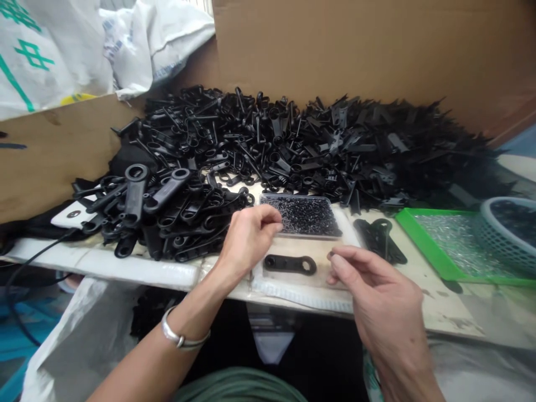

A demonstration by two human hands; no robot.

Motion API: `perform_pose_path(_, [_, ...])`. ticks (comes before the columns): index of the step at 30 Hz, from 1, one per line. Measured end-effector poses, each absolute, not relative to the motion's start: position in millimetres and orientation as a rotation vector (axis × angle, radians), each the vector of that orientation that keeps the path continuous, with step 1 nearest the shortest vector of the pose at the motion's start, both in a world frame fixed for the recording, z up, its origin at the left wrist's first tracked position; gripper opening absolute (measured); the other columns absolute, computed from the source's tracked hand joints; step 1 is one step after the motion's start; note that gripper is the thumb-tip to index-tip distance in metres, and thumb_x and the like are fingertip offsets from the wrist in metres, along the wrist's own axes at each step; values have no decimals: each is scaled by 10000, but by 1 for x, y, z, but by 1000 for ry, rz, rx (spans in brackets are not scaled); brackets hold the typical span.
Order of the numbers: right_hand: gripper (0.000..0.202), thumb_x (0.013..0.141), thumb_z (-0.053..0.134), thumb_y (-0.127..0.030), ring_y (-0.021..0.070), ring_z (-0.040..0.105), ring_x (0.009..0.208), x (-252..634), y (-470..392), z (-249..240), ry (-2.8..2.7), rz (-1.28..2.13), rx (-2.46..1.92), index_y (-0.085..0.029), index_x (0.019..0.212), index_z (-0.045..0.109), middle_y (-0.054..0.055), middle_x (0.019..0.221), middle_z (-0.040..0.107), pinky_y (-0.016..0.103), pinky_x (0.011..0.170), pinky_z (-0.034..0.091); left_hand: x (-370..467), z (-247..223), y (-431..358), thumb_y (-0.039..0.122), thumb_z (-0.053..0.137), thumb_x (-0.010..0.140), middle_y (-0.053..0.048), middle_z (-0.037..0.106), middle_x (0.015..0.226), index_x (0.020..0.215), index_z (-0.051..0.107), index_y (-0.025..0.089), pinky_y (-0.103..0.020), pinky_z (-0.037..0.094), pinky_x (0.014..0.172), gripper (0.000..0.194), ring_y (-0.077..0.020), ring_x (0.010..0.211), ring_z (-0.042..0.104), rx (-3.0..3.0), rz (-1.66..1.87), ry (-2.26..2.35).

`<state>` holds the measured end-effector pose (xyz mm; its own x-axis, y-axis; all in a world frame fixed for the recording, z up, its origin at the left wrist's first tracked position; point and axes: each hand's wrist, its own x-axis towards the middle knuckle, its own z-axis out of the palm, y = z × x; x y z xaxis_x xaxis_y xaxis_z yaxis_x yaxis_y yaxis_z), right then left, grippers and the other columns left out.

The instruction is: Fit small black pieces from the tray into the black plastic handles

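Observation:
A flat black plastic part [290, 264] with a ring at each end lies on the white bench between my hands. My left hand [248, 237] hovers just left of it with fingers curled and fingertips pinched at the edge of a clear tray of tiny black pieces [305, 215]; whether it holds one is too small to tell. My right hand [372, 285] sits to the right of the part, thumb and forefinger pinching a tiny black piece [330, 255]. A silver bangle [181, 337] circles my left wrist.
A big heap of black plastic parts [268, 145] fills the back of the bench against brown cardboard [368, 50]. A small stack of parts [380, 239] lies right of the clear tray. A green tray [431, 251] and a pale basket [508, 223] stand at the right. White sacks [62, 50] are at the back left.

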<state>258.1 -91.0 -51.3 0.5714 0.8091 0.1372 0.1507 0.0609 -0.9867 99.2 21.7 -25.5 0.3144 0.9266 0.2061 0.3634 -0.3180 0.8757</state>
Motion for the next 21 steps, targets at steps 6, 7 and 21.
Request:
perform_pose_path(6, [213,722,766,-302,132,619,592,267,-94,-63,-841,609,-1488,-206,908,725,27,816,720,258,542,531,137,-23,45,108,578,815,2,734,862,869,720,206,-285,504,797,181,-160,827,664,2161,785,996])
perform_pose_path(7, [225,717,770,-306,136,621,604,269,-95,-64,-832,610,-1496,-203,912,724,31,823,719,259,545,531,142,-21,49,116,576,827,-2,737,927,942,716,207,-274,503,828,203,-156,879,666,2149,790,911])
perform_pose_path(21, [222,730,748,-363,130,614,592,281,-97,-71,-921,632,-1615,-218,897,730,11,741,697,240,570,548,117,-15,70,31,488,768,-81,628,679,610,594,151,-418,346,826,225,-242,823,571,2910,144,1377])
